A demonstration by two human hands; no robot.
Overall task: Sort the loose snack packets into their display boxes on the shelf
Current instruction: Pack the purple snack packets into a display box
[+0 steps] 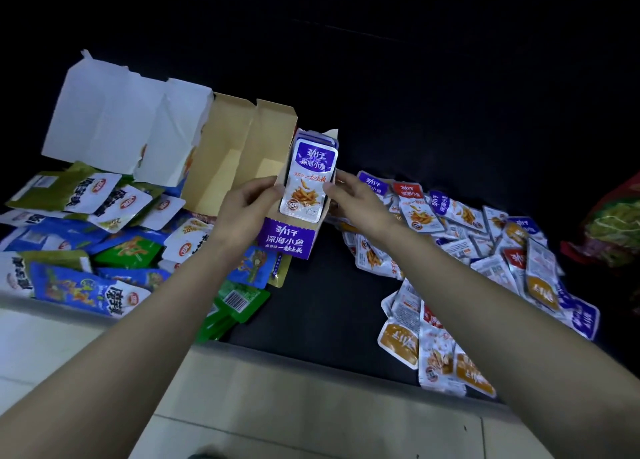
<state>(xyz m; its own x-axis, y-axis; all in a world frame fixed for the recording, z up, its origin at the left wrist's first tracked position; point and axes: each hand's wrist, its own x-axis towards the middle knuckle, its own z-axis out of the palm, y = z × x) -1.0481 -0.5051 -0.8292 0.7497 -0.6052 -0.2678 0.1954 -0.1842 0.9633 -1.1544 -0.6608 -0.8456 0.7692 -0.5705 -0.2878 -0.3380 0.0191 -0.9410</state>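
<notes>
Left hand (247, 204) is wrapped round the left wall of the purple display box (285, 240), thumb on the front. The right hand (356, 199) clamps the opposite wall, with its thumb sitting on the edge of the top purple fish-snack packet (308, 178). My read: both hands are squaring the stack so the packets sit flush and face out, with the box tipped up so they settle toward its back.

The box is around the middle of the dark shelf (329, 303), set back from the front edge, right between two heaps. That makes sense, since the matching purple, red and orange loose packets (485, 251) are spread toward the right end within easy reach. The green, blue and white packets (104, 237) cover the left end. Behind those, toward the back edge, stand an open kraft box (235, 140) and a white box (114, 112), flaps up. Plenty left to sort, I'd say.
</notes>
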